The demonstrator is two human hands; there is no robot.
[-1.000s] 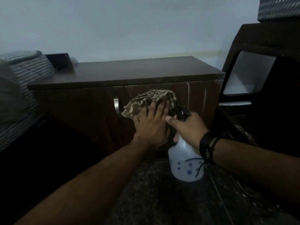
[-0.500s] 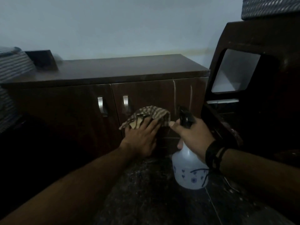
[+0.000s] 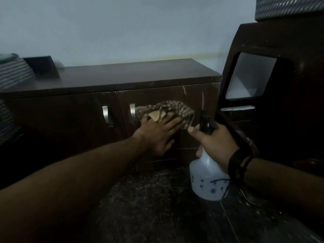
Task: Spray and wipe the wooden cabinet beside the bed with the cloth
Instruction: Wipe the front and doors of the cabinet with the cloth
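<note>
**Wooden cabinet: right door face being wiped, sprayer held in reserve**

The wooden cabinet (image 3: pixel 112 81) is occupying the middle of the frame, running from the left edge to the dark furniture piece (image 3: pixel 280 71) at the right. Its two doors are facing the camera, with both metal handles (image 3: pixel 106 116) near the centre seam.

The left hand (image 3: pixel 157 132) is lying flat, fingers spread wide, and is pressing the checked cloth (image 3: pixel 168 109) against the upper part of the right door, just right of that door's handle. A flat palm is probably being used so that pressure spreads across the bunched fabric and more of the panel is covered per stroke.

The right hand (image 3: pixel 213 142) is wrapping its fingers around the neck of the white spray bottle (image 3: pixel 208 179), at the lower right of centre, with the thumb extended toward the cloth. The black nozzle (image 3: pixel 206 123) is pointing toward the door, apparently so that further spray can be applied without changing grip.

Pale vertical streaks (image 3: pixel 184 90) are showing on the door above the cloth; these are likely liquid runs and would explain why the cloth is working high on the panel. The cabinet top shows no cloth contact at this moment.
</note>
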